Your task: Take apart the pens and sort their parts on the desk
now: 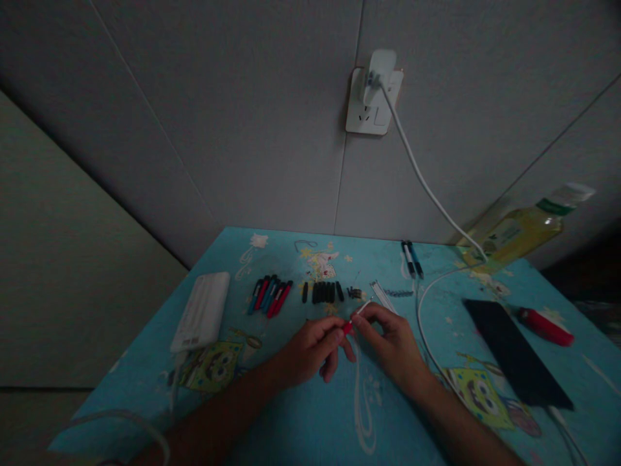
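Near the middle of the table, my left hand [317, 343] pinches a short red pen barrel [347, 327]. My right hand [388, 336] meets it from the right, thumb and finger closed on a thin white pen refill [363, 307] that slants up from the barrel's end. How far the refill sits inside the barrel is hidden by the fingers. Just beyond the hands lie a row of black pen parts [324, 292], some small black clips [355, 293], a bunch of white refills [383, 298] and a line of small springs [398, 294]. Red and blue pen barrels [270, 294] lie to the left.
A white power bank [201, 310] with a cable lies at left. At right are a dark phone [517, 353], a red-handled tool [546, 325] and a bottle of yellow liquid [526, 230]. Two pens [412, 259] lie at the back. A white cable [421, 175] runs from the wall charger [379, 74].
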Action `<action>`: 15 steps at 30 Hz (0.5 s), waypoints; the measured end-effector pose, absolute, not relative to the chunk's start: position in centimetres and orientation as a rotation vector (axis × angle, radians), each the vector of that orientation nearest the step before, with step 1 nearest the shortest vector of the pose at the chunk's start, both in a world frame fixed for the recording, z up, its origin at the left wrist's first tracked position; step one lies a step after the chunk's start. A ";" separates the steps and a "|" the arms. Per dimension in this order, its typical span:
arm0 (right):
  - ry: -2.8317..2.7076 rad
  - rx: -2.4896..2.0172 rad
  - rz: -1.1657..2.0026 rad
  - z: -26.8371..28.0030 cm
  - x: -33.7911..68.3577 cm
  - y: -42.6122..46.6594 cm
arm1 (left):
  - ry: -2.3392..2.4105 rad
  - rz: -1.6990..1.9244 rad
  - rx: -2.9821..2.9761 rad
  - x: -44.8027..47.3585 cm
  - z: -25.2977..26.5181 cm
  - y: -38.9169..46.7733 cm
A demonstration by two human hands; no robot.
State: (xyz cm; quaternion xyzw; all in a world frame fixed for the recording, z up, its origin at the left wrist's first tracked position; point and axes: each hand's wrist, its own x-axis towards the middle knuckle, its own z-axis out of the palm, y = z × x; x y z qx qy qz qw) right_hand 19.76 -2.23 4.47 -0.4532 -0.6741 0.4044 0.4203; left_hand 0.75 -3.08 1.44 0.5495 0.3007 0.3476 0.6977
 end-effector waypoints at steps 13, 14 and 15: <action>-1.643 -1.139 1.209 3.9 19.6 -2.1 | 0.663 0.688 1.098 0.8 1.3 -2.9; -1.648 -1.137 1.244 3.8 19.7 -2.1 | 0.651 0.670 1.076 0.8 1.3 -2.9; -1.653 -1.134 1.273 3.8 19.8 -2.0 | 0.639 0.656 1.052 0.8 1.3 -3.0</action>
